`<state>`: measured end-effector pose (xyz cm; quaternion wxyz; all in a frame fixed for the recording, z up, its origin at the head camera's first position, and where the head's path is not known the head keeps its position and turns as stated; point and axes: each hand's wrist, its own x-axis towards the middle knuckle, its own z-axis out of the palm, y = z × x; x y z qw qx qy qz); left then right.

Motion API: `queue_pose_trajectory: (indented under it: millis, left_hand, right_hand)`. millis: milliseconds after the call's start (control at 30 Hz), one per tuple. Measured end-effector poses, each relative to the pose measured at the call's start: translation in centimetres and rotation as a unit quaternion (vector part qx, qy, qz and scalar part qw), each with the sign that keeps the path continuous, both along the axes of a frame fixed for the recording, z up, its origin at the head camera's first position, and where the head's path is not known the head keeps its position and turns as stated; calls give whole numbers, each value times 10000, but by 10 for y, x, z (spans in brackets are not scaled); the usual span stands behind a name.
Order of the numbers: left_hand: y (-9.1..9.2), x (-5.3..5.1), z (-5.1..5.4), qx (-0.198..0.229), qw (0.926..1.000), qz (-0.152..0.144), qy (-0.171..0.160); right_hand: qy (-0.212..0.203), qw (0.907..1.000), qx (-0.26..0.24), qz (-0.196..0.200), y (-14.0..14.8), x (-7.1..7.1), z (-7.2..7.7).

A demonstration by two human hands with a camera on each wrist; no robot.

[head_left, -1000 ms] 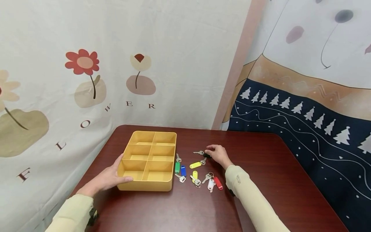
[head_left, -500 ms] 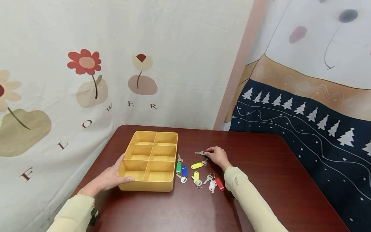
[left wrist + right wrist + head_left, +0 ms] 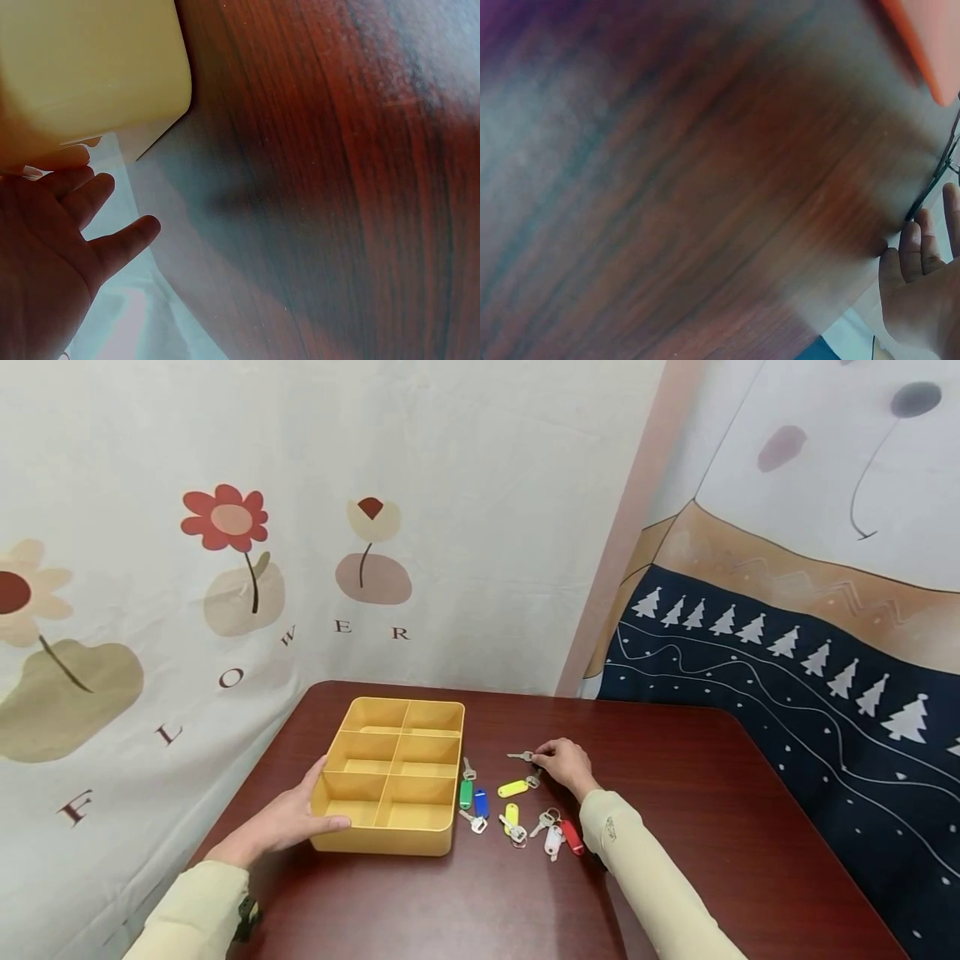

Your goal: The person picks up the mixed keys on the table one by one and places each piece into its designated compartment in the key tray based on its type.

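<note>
My left hand (image 3: 288,818) grips the front-left corner of a yellow divided box (image 3: 390,842), thumb on the front wall and fingers along the left side. The left wrist view shows the box wall (image 3: 90,60) beside the fingers. My right hand (image 3: 567,764) is at the far side of the keys, its fingertips pinching a silver key (image 3: 520,756) by its head end. A dark tag edge (image 3: 928,187) shows at the fingertips in the right wrist view; the fingers largely hide it. Just below the hand lies a key with a yellow tag (image 3: 513,788).
Between box and right arm lie tagged keys: green (image 3: 467,795), blue (image 3: 482,803), a second yellow (image 3: 512,817), white (image 3: 553,840) and red (image 3: 572,837). The box has several compartments. Printed cloth (image 3: 487,527) hangs behind the brown table (image 3: 375,902).
The right fingers have closed in over the dark tag, which showed more plainly a second ago. The left hand keeps its hold on the box. The head view has shifted slightly.
</note>
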<state>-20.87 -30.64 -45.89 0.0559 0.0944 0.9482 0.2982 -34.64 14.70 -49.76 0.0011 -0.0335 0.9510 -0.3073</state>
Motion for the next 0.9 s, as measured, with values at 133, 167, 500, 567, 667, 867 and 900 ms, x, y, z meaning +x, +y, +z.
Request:
queue_pose_trajectory:
  millis: [133, 167, 500, 567, 667, 867, 900]
  left_hand:
    - [1, 1, 1, 9, 10000, -14, 21]
    - [1, 1, 1, 21, 10000, -12, 23]
    - [1, 0, 1, 50, 10000, -36, 15]
    - [1, 0, 1, 55, 10000, -61, 17]
    - [1, -1, 1, 51, 10000, -53, 16]
    - [0, -2, 1, 9, 10000, -51, 18]
    - [0, -3, 1, -2, 10000, -47, 15]
  right_hand:
    - [36, 9999, 125, -18, -1, 2, 2]
    - [49, 9999, 132, -14, -2, 2, 2]
    - [152, 9997, 189, 36, -2, 3, 2]
    - [148, 9997, 188, 44, -1, 3, 2]
    - [122, 9998, 170, 50, -1, 1, 1]
    - [120, 9999, 7, -20, 0, -3, 0]
    - [132, 9999, -53, -39, 1, -4, 1]
